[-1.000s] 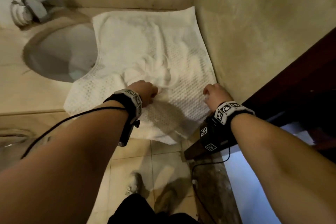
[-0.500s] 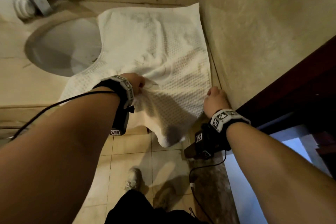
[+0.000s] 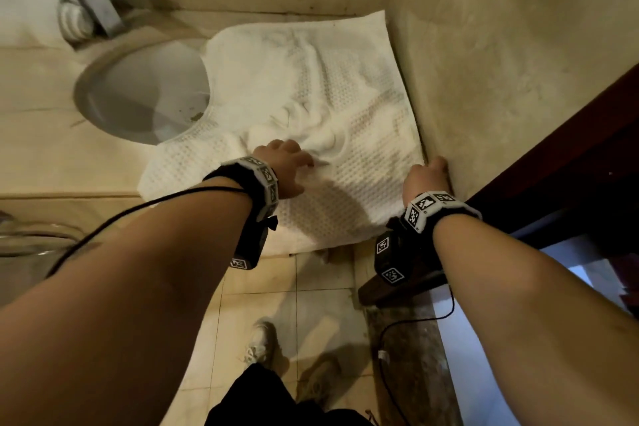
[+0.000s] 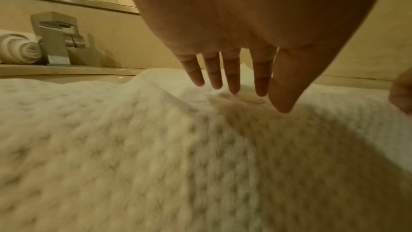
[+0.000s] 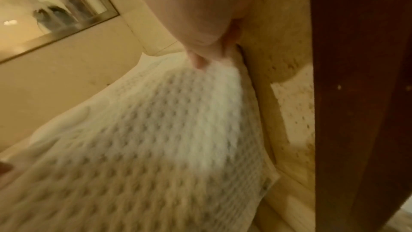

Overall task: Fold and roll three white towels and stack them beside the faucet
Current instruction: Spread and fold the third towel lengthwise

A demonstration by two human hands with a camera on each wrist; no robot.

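One white towel [image 3: 311,107] lies spread flat on the tabletop [image 3: 52,156], its left edge sagging over the sink [image 3: 138,97], its right edge against the wall [image 3: 484,62]. One rolled towel [image 4: 20,48] sits just beside the faucet [image 4: 58,36]. Left hand [image 3: 283,166]: fingers [image 4: 231,77] straight, tips touching a bunched crease. Right hand [image 3: 427,176]: fingers [image 5: 198,61] pinching the towel's edge at the wall. Dark wood door frame [image 5: 361,94] crowds the right.
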